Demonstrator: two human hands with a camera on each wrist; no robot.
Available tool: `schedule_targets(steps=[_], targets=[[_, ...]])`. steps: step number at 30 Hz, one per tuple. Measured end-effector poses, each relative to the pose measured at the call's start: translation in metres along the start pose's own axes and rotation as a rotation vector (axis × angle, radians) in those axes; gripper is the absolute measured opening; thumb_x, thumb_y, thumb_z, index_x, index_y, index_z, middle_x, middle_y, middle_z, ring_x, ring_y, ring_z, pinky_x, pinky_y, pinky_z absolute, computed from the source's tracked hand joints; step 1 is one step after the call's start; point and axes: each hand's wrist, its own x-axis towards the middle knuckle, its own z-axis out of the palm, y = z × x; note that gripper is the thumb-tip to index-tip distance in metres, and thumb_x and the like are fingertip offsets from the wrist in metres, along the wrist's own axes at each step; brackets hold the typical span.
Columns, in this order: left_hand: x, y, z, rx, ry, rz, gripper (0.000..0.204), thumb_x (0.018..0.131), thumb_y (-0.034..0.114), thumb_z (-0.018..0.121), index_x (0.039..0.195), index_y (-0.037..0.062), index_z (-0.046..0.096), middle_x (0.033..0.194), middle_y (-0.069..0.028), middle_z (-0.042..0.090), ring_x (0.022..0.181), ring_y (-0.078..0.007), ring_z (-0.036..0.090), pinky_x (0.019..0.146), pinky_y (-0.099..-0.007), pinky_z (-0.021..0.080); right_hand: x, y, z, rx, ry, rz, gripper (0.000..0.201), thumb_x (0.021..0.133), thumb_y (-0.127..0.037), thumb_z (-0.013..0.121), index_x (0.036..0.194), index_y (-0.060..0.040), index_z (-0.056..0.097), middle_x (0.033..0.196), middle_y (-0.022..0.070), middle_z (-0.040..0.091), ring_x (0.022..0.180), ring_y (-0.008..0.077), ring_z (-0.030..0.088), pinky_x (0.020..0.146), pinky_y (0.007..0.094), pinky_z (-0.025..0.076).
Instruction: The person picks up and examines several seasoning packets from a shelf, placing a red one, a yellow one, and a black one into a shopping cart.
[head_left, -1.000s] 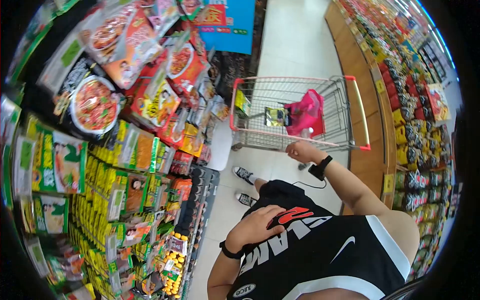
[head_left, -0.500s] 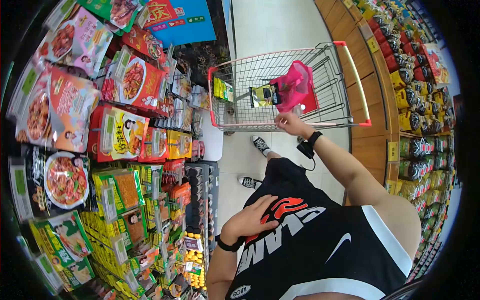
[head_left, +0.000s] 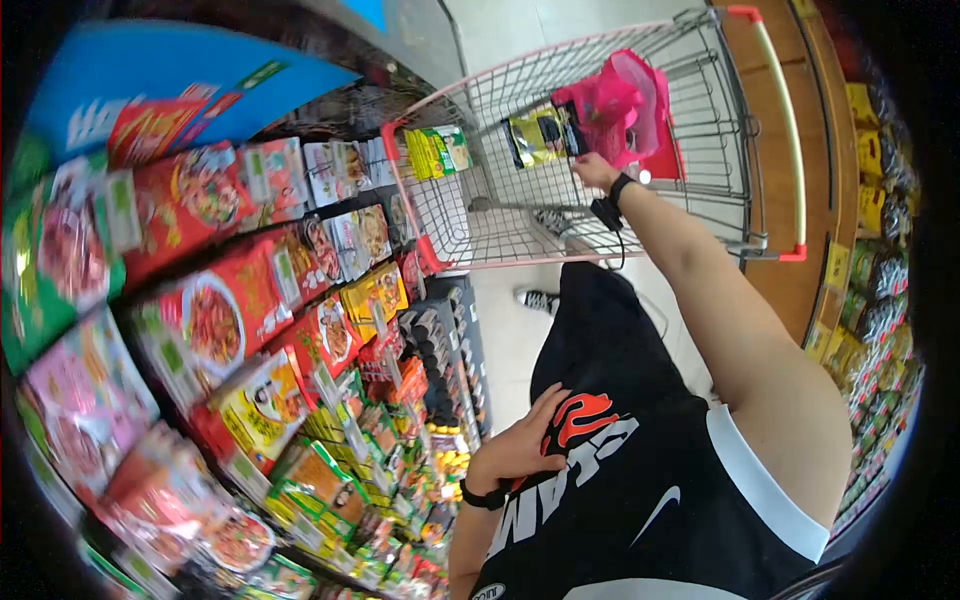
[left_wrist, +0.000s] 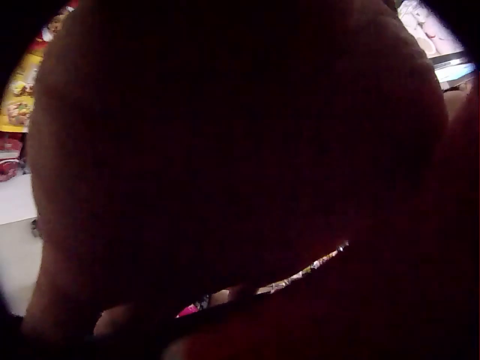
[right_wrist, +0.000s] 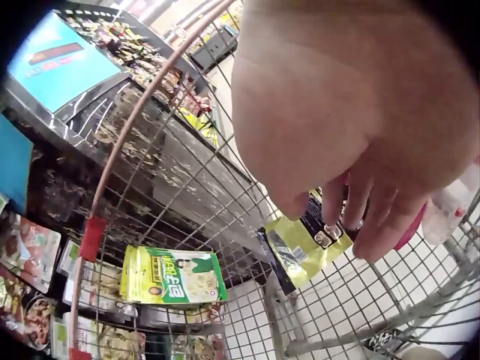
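My left hand (head_left: 520, 440) lies flat, with its fingers extended, on the front of a black shirt (head_left: 590, 480); in the left wrist view the hand (left_wrist: 225, 150) is dark and fills most of the picture. Over the shopping cart (head_left: 790, 130) hangs my right hand (head_left: 597, 172), fingers loosely bent, beside a yellow and black packet (head_left: 540, 137) and a pink bag (head_left: 628, 105). The right wrist view shows that hand (right_wrist: 337, 105) with its fingers overlapping the packet (right_wrist: 300, 251); contact cannot be told. Green and yellow packets (right_wrist: 176, 277) stand at the cart's far end.
Hanging food packets (head_left: 215, 320) crowd the shelf at the left, near the cart's end. A blue sign (head_left: 180, 80) stands above them. At the right runs a wooden display (head_left: 790, 190) with bagged goods. Shoes (head_left: 540, 300) show on the floor beside and beneath the cart.
The head view has turned, and the shelf packets look larger. My right hand has shifted from the cart's side rim inward beside the yellow and black packet. My left hand stays on the shirt.
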Motion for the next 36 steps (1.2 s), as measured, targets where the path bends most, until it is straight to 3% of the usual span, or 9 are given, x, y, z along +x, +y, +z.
schedule_targets(steps=[6, 7, 11, 18, 19, 23, 28, 30, 36], targets=[[0.033, 0.03, -0.038, -0.092, -0.079, -0.154, 0.115, 0.067, 0.014, 0.084, 0.158, 0.0071, 0.014, 0.165, -0.0257, 0.01, 0.152, -0.0406, 0.023, 0.122, -0.0404, 0.026, 0.03, 0.007, 0.015, -0.281, 0.068, 0.148, 0.058, 0.08, -0.047, 0.067, 0.102, 0.0064, 0.073, 0.114, 0.0326, 0.067, 0.109, 0.039, 0.066, 0.094, 0.0407, 0.052], [0.039, 0.036, -0.044, -0.115, -0.091, -0.169, 0.115, 0.066, 0.012, 0.084, 0.158, 0.0071, 0.015, 0.165, -0.0257, 0.01, 0.152, -0.0402, 0.022, 0.122, -0.0401, 0.026, 0.035, 0.008, 0.016, -0.333, -0.032, 0.246, 0.065, 0.079, -0.051, 0.068, 0.119, 0.0013, 0.07, 0.148, 0.0361, 0.041, 0.137, 0.0428, 0.045, 0.113, 0.0418, 0.039], [0.053, 0.049, -0.058, -0.142, -0.102, -0.207, 0.117, 0.063, 0.008, 0.085, 0.158, 0.0072, 0.016, 0.165, -0.0258, 0.012, 0.152, -0.0393, 0.022, 0.123, -0.0395, 0.026, 0.019, -0.014, 0.007, -0.314, 0.035, 0.284, 0.071, 0.079, -0.052, 0.069, 0.133, -0.0065, 0.065, 0.162, 0.0347, 0.013, 0.15, 0.0485, 0.018, 0.122, 0.0479, 0.022], [0.06, 0.054, -0.071, -0.166, -0.107, -0.226, 0.117, 0.061, 0.006, 0.084, 0.158, 0.0072, 0.017, 0.164, -0.0244, 0.016, 0.152, -0.0384, 0.022, 0.123, -0.0396, 0.025, 0.045, 0.006, 0.007, 0.039, 0.157, 0.247, 0.073, 0.078, -0.047, 0.072, 0.136, -0.0038, 0.062, 0.159, 0.0355, 0.02, 0.148, 0.0437, 0.024, 0.122, 0.0425, 0.023], [0.059, 0.053, -0.072, -0.177, -0.108, -0.221, 0.117, 0.061, 0.006, 0.084, 0.158, 0.0073, 0.018, 0.164, -0.0242, 0.016, 0.152, -0.0385, 0.023, 0.123, -0.0396, 0.025, 0.045, 0.004, 0.008, 0.019, 0.172, 0.202, 0.068, 0.079, -0.046, 0.073, 0.131, -0.003, 0.064, 0.144, 0.0276, 0.046, 0.127, 0.0372, 0.05, 0.105, 0.0434, 0.043], [0.058, 0.046, -0.071, -0.204, -0.108, -0.214, 0.117, 0.06, 0.006, 0.084, 0.158, 0.0074, 0.019, 0.164, -0.0238, 0.019, 0.151, -0.0386, 0.024, 0.123, -0.0396, 0.026, 0.029, -0.033, -0.006, 0.418, 0.014, 0.419, 0.049, 0.088, -0.044, 0.066, 0.119, -0.0052, 0.063, 0.121, 0.0058, 0.058, 0.106, 0.0213, 0.058, 0.09, 0.0352, 0.046], [0.045, 0.036, -0.058, -0.157, -0.072, -0.157, 0.115, 0.062, 0.007, 0.084, 0.157, 0.0074, 0.02, 0.163, -0.0244, 0.021, 0.151, -0.039, 0.026, 0.123, -0.0392, 0.026, 0.037, -0.024, -0.004, 0.779, 0.022, 0.421, 0.031, 0.095, -0.033, 0.062, 0.116, -0.0106, 0.064, 0.108, 0.0021, 0.062, 0.089, 0.014, 0.057, 0.074, 0.0295, 0.046], [0.035, 0.02, -0.045, -0.138, -0.031, -0.105, 0.104, 0.069, 0.007, 0.079, 0.156, 0.0069, 0.022, 0.161, -0.0241, 0.025, 0.149, -0.0384, 0.029, 0.122, -0.0391, 0.027, 0.037, -0.026, -0.005, 0.878, 0.056, 0.405, 0.029, 0.097, -0.028, 0.06, 0.116, -0.0077, 0.065, 0.106, 0.0057, 0.06, 0.085, 0.0154, 0.06, 0.061, 0.0259, 0.045], [0.021, -0.013, -0.007, -0.056, 0.351, -0.031, 0.055, 0.094, 0.013, 0.062, 0.145, 0.0049, 0.043, 0.141, -0.0224, 0.053, 0.13, -0.0374, 0.053, 0.107, -0.0414, 0.043, -0.05, -0.122, -0.002, 0.915, -0.252, 0.264, 0.026, 0.102, -0.018, 0.051, 0.118, -0.0076, 0.068, 0.106, 0.0008, 0.058, 0.081, 0.008, 0.054, 0.073, 0.0201, 0.05]])
